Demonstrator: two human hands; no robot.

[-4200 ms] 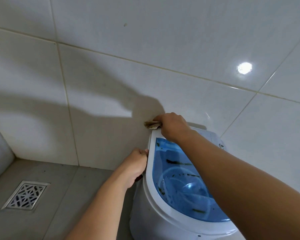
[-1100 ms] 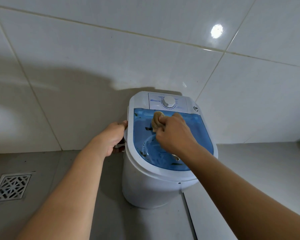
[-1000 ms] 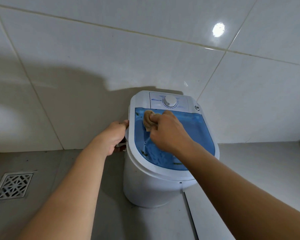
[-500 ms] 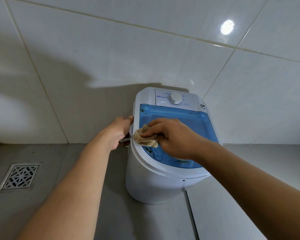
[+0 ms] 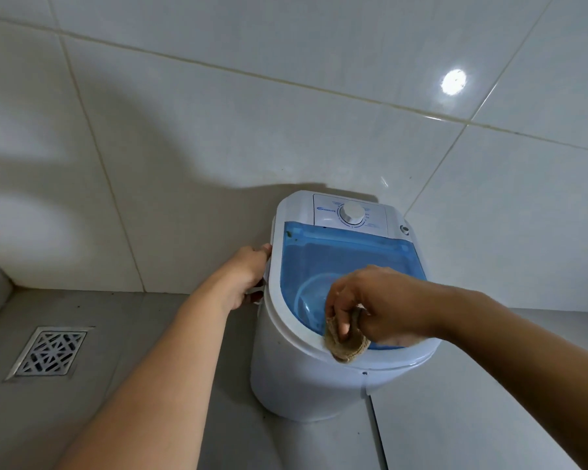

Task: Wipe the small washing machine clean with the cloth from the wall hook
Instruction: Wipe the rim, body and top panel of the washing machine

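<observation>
Pinching the bunched tan cloth (image 5: 345,344) between thumb and fingers (image 5: 341,322), the right hand (image 5: 377,305) is pressing it onto the white rim at the lower, near edge of the small washing machine (image 5: 319,381), just right of the frame's centre. The left hand (image 5: 248,276), at centre frame, is curling its fingers closed around the machine's left side by the rim, seemingly bracing it. The blue translucent lid (image 5: 347,262) is lying shut, and the white dial (image 5: 352,213) is sitting on the panel above it, close to the tiled wall (image 5: 218,130).

Judging from here, the light machine is likely to slide or tip on the grey floor (image 5: 133,334) if the right hand is pushing harder than the left is holding. The cloth, gripped as a small wad, is covering little surface and could skip patches; a dark speck is showing at the lid's upper left corner. Wiping upward could also knock the dial.

Counting: one machine, one cloth, one lid, one dial, one floor drain (image 5: 50,352) at lower left, two hands.
</observation>
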